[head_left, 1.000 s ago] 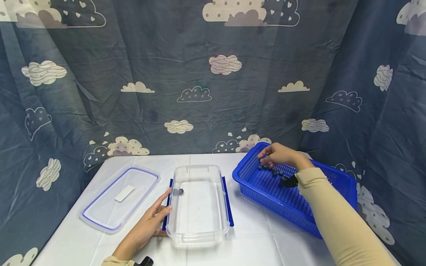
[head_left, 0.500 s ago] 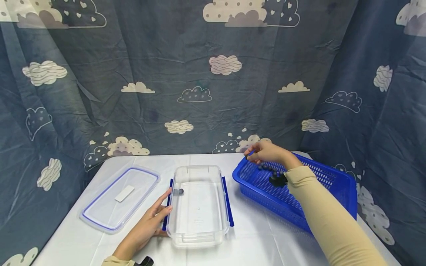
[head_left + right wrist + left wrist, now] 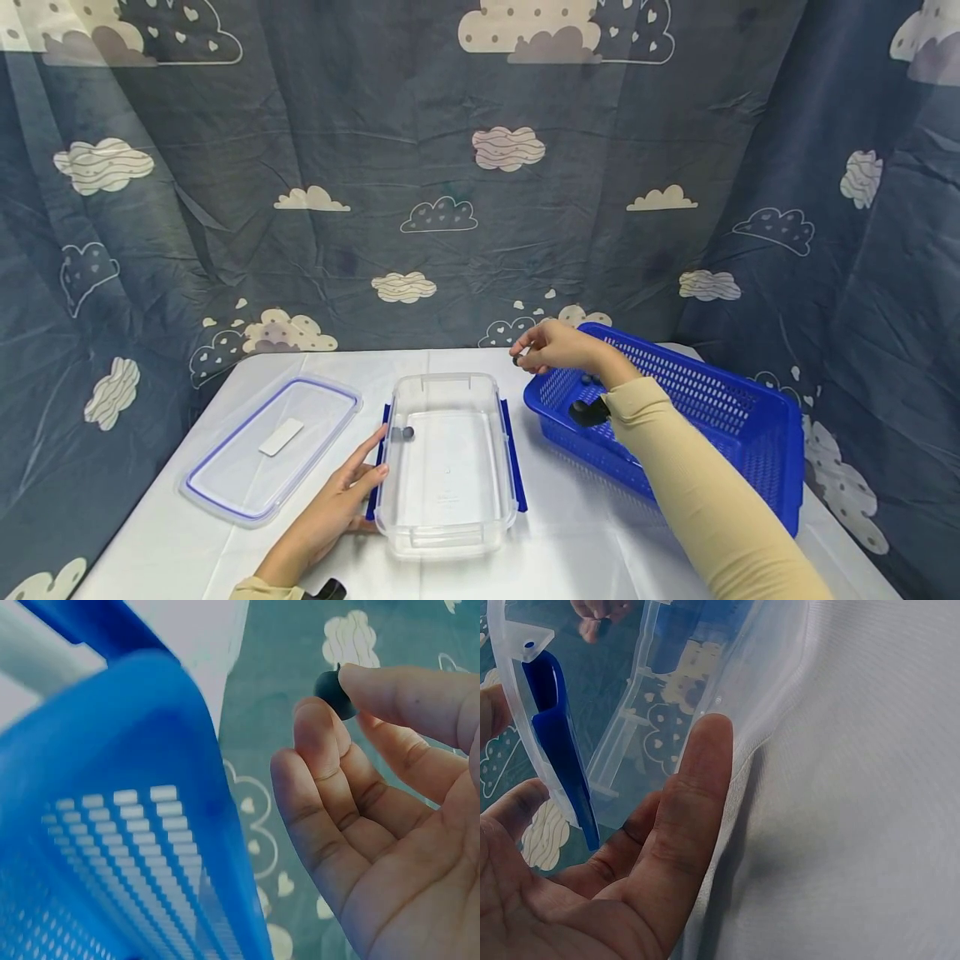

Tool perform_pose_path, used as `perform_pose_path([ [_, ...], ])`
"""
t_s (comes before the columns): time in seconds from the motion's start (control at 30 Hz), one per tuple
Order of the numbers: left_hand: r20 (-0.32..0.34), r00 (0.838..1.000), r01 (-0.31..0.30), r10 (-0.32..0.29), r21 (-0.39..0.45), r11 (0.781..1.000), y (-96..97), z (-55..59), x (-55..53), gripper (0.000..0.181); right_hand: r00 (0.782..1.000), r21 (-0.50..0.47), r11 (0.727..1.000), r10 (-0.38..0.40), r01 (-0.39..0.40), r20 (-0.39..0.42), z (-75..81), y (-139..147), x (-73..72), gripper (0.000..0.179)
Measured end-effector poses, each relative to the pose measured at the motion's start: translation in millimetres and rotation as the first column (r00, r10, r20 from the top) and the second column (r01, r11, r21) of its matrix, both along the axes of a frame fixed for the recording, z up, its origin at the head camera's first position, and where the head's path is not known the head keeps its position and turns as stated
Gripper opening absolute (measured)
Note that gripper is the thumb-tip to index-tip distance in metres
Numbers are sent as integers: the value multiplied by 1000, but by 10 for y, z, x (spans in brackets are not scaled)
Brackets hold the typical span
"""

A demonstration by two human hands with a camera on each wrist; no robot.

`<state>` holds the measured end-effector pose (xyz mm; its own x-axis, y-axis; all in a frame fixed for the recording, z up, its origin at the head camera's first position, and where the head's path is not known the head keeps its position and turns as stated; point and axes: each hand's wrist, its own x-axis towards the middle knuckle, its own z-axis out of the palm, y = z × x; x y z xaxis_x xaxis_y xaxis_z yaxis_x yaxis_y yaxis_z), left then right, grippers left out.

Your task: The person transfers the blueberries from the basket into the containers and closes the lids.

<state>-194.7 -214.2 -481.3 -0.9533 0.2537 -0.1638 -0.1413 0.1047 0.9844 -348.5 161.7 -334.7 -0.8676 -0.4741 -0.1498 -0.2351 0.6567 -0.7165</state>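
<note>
A clear plastic food container [image 3: 446, 546] with blue side latches stands on the table, one blueberry [image 3: 408, 432] inside near its left wall. My left hand [image 3: 330, 512] rests against the container's left side, fingers mostly straight around the latch [image 3: 559, 742]. Just beyond the left end of a blue perforated basket [image 3: 720, 400], my right hand [image 3: 558, 346] is raised. Its thumb and fingertips pinch a single blueberry [image 3: 334, 694]. More blueberries [image 3: 588, 379] lie in the basket, mostly hidden by the right hand and wrist.
A clear lid [image 3: 315, 450] with a blue seal and a white label [image 3: 281, 437] lies on the white table [image 3: 570, 542] left of the container. Dark cloud-patterned cloth [image 3: 420, 108] hangs behind and at both sides. A black wrist camera [image 3: 588, 412] overhangs the basket's left rim.
My right hand has lifted a blueberry out of the basket and moved left past its rim. The left hand and the container have stayed in place.
</note>
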Motion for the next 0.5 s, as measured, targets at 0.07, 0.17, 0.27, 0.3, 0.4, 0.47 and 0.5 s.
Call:
perform_pose_path([
  [0.07, 1, 1000, 1, -1, 2, 1000, -2, -2, 0, 67, 1000, -5, 1000, 9, -9, 8, -5, -86, 8, 26],
  [0.17, -3, 1000, 4, -4, 2, 1000, 0, 0, -3, 67, 1000, -13, 1000, 26, -25, 18, -14, -205, 22, 25],
  [0.27, -6, 1000, 5, -5, 1, 1000, 0, 2, -4, 67, 998, -24, 999, 47, -46, 30, -28, -330, 41, 24],
  [0.3, -6, 1000, 5, -5, 1, 1000, 0, 2, -4, 67, 998, -25, 998, 55, -54, 31, -36, -371, 47, 24],
  [0.4, -5, 1000, 5, -5, 2, 1000, -1, 3, -3, 67, 997, -33, 997, 73, -71, 40, -55, -496, 66, 23],
  [0.47, -4, 1000, 5, -5, 2, 1000, -3, 3, -2, 67, 995, -41, 995, 89, -87, 46, -74, -582, 71, 23],
  [0.5, -2, 1000, 4, -4, 1, 1000, -5, 2, 0, 67, 994, -44, 994, 101, -99, 50, -88, -626, 71, 23],
])
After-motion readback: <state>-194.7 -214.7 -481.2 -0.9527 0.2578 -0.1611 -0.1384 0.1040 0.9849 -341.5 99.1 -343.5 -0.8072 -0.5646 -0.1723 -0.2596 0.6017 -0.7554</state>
